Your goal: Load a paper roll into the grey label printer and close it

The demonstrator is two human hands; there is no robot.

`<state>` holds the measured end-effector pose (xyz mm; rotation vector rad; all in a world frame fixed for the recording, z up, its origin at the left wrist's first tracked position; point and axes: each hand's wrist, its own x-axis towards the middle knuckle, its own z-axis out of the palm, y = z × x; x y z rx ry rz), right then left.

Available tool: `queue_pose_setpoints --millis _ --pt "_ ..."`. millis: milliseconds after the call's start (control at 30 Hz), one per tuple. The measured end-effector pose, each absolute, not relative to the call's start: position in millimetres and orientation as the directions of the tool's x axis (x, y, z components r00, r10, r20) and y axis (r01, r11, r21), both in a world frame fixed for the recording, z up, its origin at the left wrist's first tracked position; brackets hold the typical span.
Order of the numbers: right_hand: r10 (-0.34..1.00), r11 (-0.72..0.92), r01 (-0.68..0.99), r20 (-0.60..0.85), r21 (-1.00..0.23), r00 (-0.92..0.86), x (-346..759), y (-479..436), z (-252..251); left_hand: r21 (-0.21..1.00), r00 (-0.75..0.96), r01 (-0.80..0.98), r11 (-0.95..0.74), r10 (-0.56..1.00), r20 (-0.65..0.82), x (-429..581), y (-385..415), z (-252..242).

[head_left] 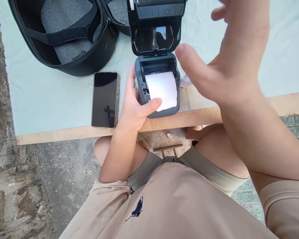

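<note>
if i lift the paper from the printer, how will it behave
The paper has a thin-looking loose end, so that part is likely floppy. Its rounded shape in the printer suggests a roll, so it may roll if set down.

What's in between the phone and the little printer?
In the head view, the left hand is between the phone and the printer, with some pale tabletop showing too.

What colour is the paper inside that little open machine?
The paper is white, best seen in the head view.
</note>
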<state>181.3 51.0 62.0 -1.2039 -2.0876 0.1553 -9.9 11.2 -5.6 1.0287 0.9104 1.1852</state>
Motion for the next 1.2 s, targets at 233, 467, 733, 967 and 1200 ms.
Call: queue_pose_setpoints --millis 233,467,733,967,1200 --pt "0.800 0.572 0.703 0.477 -0.423 -0.364 172.9 52.4 72.0 0.960 0.181 -0.277 0.041 0.984 0.010 -9.2 12.9 -9.7" --pt "0.741 0.659 0.612 0.520 -0.438 -0.425 179.1 55.3 57.9 0.957 0.205 -0.275 -0.089 0.967 0.149 -9.0 20.7 -20.6" --pt "0.729 0.684 0.596 0.405 -0.420 -0.552 183.9 50.7 54.1 0.940 0.234 -0.340 0.019 0.970 0.065 -7.9 13.9 -7.6" --pt "0.739 0.672 0.601 0.430 -0.433 -0.518 183.1 46.7 60.0 0.864 0.200 -0.500 0.059 0.978 0.049 -8.5 11.7 -5.6" --pt "0.784 0.606 0.610 0.255 -0.511 -0.565 173.9 36.2 70.2 0.875 0.211 -0.472 0.112 0.977 -0.011 -8.4 11.9 -1.1"
